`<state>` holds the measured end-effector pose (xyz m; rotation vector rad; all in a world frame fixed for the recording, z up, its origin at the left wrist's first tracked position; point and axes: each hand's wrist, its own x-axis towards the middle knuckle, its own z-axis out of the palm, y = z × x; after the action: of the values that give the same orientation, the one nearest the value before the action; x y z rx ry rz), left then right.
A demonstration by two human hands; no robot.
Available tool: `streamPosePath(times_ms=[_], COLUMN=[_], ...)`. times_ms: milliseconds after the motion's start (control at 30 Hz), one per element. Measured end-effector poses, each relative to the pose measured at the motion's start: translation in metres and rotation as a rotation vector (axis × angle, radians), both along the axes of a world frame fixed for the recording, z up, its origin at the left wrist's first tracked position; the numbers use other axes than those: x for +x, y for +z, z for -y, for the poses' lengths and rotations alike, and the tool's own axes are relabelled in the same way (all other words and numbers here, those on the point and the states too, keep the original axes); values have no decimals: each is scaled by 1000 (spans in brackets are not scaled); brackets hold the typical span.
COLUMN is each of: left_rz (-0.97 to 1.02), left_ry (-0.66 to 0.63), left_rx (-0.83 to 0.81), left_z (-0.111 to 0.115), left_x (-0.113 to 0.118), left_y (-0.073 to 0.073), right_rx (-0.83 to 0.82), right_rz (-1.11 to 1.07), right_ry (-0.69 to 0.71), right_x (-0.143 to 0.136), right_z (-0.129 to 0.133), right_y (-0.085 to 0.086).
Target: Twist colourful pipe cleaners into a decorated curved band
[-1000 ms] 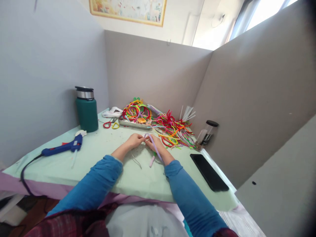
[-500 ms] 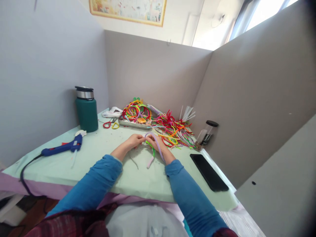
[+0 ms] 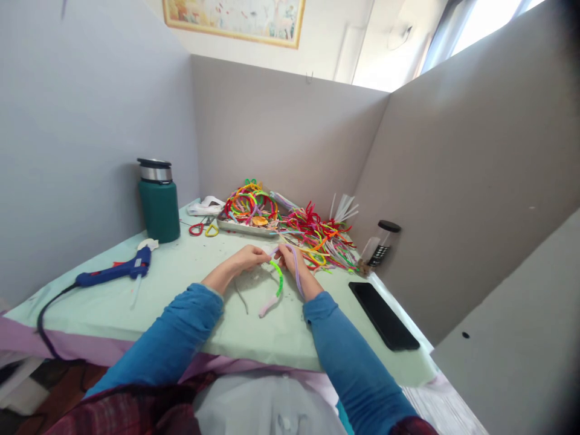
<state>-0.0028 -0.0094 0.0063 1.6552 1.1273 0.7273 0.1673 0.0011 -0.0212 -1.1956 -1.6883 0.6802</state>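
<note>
Partly, hands hide the lilac stem.

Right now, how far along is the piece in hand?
Looks done: green section, with pink tip on its lower end. In hand: left hand at the green section's upper end, right hand on lilac stem. Probably left: the lilac stem's loose length, over the right wrist.

"Where could a hand pass?"
"Between the glue gun and left sleeve, or between the right sleeve and phone."
"And the middle?"
"Left hand, green strand, right hand and purple strand obstruct it; farther on, the tray and stem heap do."
</note>
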Motion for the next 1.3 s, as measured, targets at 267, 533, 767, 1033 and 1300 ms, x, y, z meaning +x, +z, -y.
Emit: streamPosePath(times_ms=[267,533,767,1033,1300], left_rz=[154,226,164,-18,-111], left_ry=[-6,21,62,282,269], left_rx=[30,79,127,217,211], left_z=[7,3,-2,-8,-10], left_x=[3,2,0,-4,-3], left_y=[12,10,5,0,-4], right_rx=[-81,37,142,176,476], right_rz=[-7,207,224,194,150], right_ry=[-82,-105,-154,-413,-311], right_x=[2,1,7,17,9], right_z=[-5,3,3,-1,16], right_y=[-2,2,1,2,19])
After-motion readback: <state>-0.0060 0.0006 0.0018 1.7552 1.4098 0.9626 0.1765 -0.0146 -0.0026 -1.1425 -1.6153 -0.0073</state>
